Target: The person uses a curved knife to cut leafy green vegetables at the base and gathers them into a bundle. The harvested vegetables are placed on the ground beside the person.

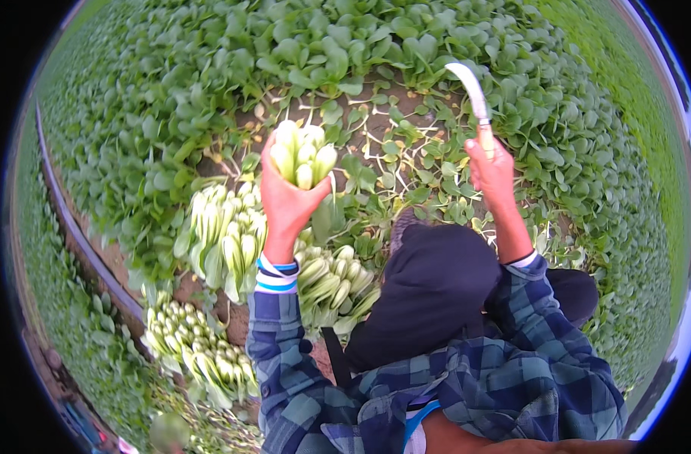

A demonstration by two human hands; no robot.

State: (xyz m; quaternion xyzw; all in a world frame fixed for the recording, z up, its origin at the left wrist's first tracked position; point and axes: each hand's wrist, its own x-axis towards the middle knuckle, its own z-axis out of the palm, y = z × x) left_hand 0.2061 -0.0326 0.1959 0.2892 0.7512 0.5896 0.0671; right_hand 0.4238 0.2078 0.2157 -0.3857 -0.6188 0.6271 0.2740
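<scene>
My left hand [291, 207] is wrapped around a bunch of leafy greens [304, 152], probably bok choy, with the pale cut stem ends facing up. Its leaves hang below, mostly hidden by the hand. My right hand [490, 167] grips the light-coloured handle of a curved sickle knife [471, 85], whose blade points up and away from me. Beside and under my left forearm lies a pile of cut greens [229, 227]. Another pile [340, 278] sits between that forearm and my knee, stems up.
Standing greens [345, 34] form a dense bed ahead and on both sides. Loose trimmed leaves [413, 147] litter the soil in front. More cut bunches [195, 340] lie at lower left. A dark hose or pipe [90, 249] runs along the left furrow. My bent knee [436, 272] occupies the near middle.
</scene>
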